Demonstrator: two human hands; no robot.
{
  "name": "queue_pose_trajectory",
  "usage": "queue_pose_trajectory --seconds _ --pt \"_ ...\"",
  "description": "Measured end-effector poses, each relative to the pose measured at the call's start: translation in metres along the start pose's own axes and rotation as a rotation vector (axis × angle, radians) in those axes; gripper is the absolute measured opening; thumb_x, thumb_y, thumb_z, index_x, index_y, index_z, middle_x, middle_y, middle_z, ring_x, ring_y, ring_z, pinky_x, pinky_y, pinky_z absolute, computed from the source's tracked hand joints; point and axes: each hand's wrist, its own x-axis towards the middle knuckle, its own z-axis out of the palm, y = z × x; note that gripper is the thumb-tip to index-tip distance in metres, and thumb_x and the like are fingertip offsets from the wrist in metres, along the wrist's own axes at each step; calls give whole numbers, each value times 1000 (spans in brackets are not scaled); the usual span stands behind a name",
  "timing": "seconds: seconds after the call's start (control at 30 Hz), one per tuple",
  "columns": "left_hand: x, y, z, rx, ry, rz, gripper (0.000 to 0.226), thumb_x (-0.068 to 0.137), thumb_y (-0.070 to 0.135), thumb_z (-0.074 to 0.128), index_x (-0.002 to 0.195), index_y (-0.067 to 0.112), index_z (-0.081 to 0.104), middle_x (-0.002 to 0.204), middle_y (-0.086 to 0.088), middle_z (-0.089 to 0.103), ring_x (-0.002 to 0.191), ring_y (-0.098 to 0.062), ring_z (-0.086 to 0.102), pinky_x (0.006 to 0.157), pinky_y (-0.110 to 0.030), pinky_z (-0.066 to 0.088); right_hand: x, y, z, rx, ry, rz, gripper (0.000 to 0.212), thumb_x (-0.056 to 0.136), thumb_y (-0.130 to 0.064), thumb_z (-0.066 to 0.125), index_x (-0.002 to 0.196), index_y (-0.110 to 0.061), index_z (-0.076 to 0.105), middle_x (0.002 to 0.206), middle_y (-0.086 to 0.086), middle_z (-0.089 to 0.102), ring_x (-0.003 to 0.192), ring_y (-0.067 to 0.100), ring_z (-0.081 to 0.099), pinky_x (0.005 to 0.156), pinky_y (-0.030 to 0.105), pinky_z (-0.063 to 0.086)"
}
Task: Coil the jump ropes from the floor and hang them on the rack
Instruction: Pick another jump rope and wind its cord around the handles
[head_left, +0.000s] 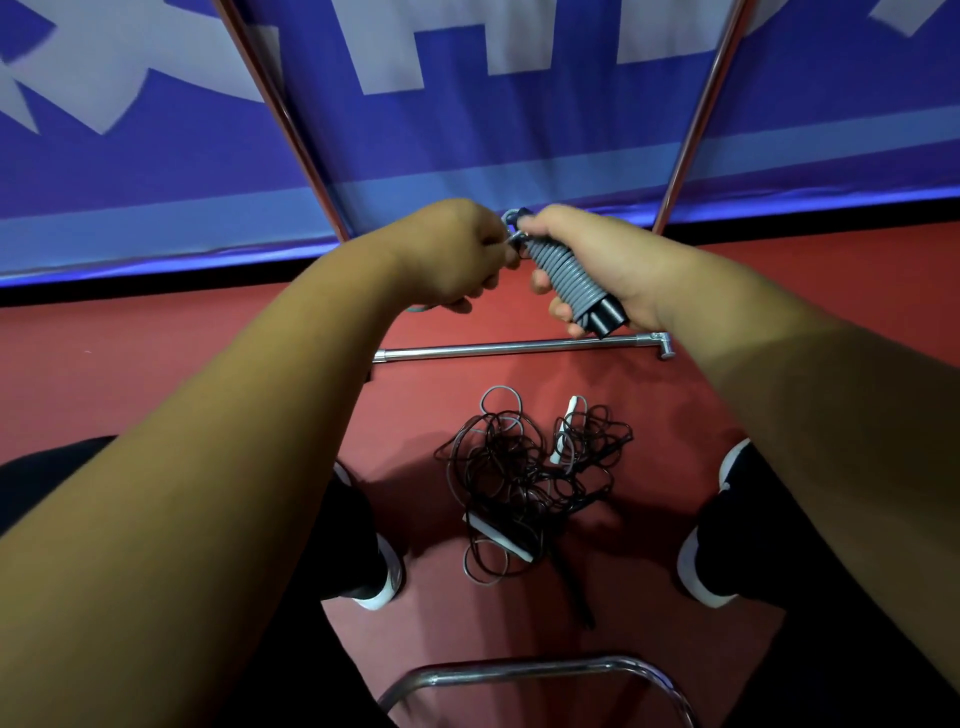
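My right hand (597, 260) grips a jump rope bundle (566, 283): grey cord wound tightly round black handles, whose ends stick out below my palm. My left hand (447, 254) pinches the loose grey cord end at the top of that bundle, right beside my right hand. Both hands are held up in front of the rack's lower crossbar (519, 347). On the red floor between my shoes lies a tangled pile of jump ropes (524, 478), black and grey cords with white and black handles.
The rack's two slanted metal uprights (291, 119) rise in front of a blue and white banner (467, 104). A curved chrome tube (519, 667) sits at the bottom of view. My shoes (382, 582) flank the pile.
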Motion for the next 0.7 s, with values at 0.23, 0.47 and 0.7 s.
queue_pose_trajectory --seconds 0.23,0.47,0.7 --pt "2 -9 -4 -685 -85 34 18 110 25 51 103 17 65 90 2 69 73 -11 64 74 -32 56 -4 -7 2 165 6 -30 47 104 -70 46 104 -25 62 71 -1 57 49 20 46 55 31 45" --pt "-5 -4 -17 -665 -154 102 31 107 10 45 127 13 69 78 5 55 61 -12 41 54 -21 46 -13 -18 -7 272 -68 -48 42 104 -62 49 91 -27 66 75 -1 54 50 19 41 55 29 40" --pt "-9 -7 -26 -321 -10 81 16 89 33 80 102 25 84 97 -8 79 64 -10 51 58 -23 40 -23 -24 -12 128 -182 -37 48 100 -64 55 106 -17 59 76 -1 57 48 17 41 52 28 41"
